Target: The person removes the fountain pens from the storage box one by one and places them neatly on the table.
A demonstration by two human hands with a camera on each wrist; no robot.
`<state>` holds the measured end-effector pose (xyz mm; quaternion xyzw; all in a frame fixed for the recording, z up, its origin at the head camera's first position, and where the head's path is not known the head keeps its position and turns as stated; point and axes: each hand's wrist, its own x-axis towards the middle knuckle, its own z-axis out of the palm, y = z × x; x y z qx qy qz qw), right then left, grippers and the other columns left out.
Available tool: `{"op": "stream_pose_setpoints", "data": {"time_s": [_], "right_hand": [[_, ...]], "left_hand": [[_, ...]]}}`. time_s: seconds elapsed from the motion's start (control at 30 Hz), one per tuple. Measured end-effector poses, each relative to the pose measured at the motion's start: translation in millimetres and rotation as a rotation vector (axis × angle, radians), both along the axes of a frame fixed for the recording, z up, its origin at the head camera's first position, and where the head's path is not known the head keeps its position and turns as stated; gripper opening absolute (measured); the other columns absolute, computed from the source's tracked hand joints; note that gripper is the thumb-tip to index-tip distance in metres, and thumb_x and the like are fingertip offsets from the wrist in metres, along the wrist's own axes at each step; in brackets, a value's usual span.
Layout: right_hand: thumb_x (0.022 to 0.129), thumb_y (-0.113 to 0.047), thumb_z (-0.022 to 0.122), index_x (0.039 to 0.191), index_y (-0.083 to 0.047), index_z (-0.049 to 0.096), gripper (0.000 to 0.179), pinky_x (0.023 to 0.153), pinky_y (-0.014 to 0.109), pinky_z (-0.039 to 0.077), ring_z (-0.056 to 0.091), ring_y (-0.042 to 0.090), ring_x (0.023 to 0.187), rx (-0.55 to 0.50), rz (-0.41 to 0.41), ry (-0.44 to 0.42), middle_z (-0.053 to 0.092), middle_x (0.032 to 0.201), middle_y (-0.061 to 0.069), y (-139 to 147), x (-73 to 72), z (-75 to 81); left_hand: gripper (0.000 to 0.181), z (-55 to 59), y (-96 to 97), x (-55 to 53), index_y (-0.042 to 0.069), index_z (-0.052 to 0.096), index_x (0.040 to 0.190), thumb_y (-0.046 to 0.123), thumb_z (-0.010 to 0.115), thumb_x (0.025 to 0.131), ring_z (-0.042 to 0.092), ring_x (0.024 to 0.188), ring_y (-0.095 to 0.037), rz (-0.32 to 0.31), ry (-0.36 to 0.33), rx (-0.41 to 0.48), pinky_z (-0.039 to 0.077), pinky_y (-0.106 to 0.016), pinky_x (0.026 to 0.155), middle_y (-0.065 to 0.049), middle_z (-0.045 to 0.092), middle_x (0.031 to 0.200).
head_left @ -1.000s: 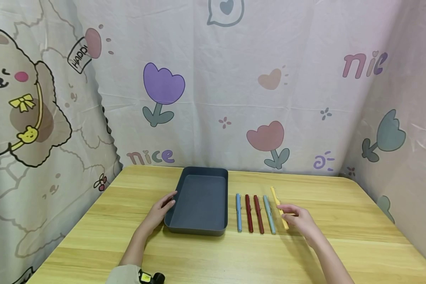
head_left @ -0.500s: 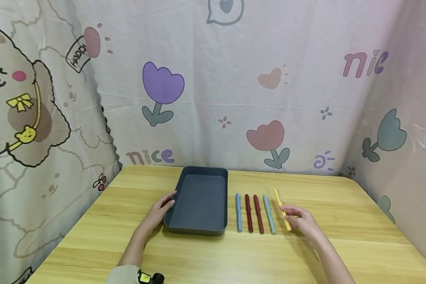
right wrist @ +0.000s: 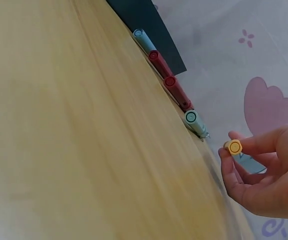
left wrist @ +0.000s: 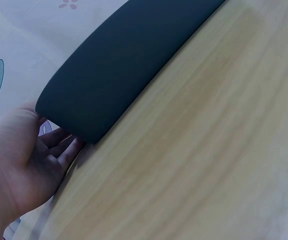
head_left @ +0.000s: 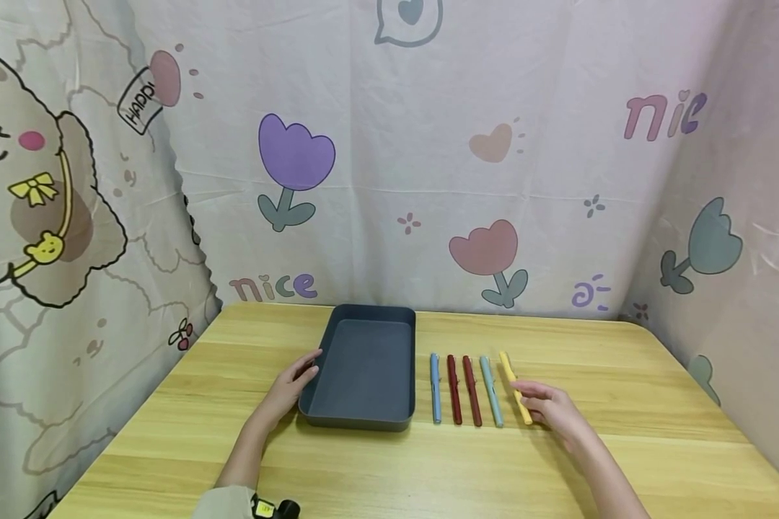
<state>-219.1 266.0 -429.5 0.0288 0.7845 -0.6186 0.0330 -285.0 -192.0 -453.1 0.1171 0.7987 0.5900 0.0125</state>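
Observation:
A yellow pen (head_left: 510,369) lies at a slant at the right end of a row of pens, pinched between thumb and fingers of my right hand (head_left: 555,412). The right wrist view has its round end (right wrist: 235,147) toward the camera, with the hand (right wrist: 271,172) around it. To its left are a pale teal pen (head_left: 491,393), two dark red pens (head_left: 472,391) and a blue pen (head_left: 436,389). My left hand (head_left: 287,389) holds the left wall of a dark grey rectangular tray (head_left: 357,420), thumb and fingertips at the rim. Nothing lies in the tray.
The pens and tray are on a light wood table (head_left: 389,472), the pens roughly parallel, with small gaps between them. A printed fabric curtain (head_left: 376,144) hangs behind the table and along both sides.
My right hand has shifted the yellow pen slightly to the right and nearer to me, away from the teal pen. The left hand and the tray stay in place.

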Motion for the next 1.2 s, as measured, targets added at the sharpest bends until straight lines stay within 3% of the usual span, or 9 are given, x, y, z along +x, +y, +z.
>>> {"op": "stream_pose_setpoints", "data": {"time_s": [0.33,0.97,1.2], "right_hand": [[0.092,-0.003,0.048,0.127,0.01,0.047,0.037,0.077,0.03,0.046,0.046,0.025,0.108,0.026,0.037,-0.011,0.041,0.132,0.027,0.2,0.7,-2.2],[0.092,-0.004,0.046,0.127,0.01,0.048,0.037,0.08,0.031,0.047,0.048,0.025,0.107,0.034,0.042,-0.031,0.042,0.131,0.026,-0.1,-1.1,-6.0],[0.088,-0.01,0.059,0.125,0.007,0.051,0.042,0.08,0.031,0.046,0.051,0.026,0.105,0.089,0.028,-0.023,0.047,0.128,0.024,-0.7,-0.9,-6.4]], "left_hand": [[0.048,-0.3,-0.2,-0.4,0.008,0.039,0.14,0.027,0.048,0.097,0.024,0.132,-0.033,-0.004,0.004,0.002,0.022,-0.047,0.104,-0.018,0.03,0.144],[0.049,-3.2,-1.4,-2.9,0.007,0.038,0.141,0.027,0.048,0.097,0.023,0.132,-0.034,-0.01,0.011,0.014,0.021,-0.047,0.105,-0.019,0.028,0.144],[0.048,-4.3,-1.1,-3.2,0.008,0.04,0.14,0.027,0.049,0.096,0.024,0.132,-0.033,-0.006,0.01,0.014,0.021,-0.047,0.105,-0.018,0.03,0.144]]}}
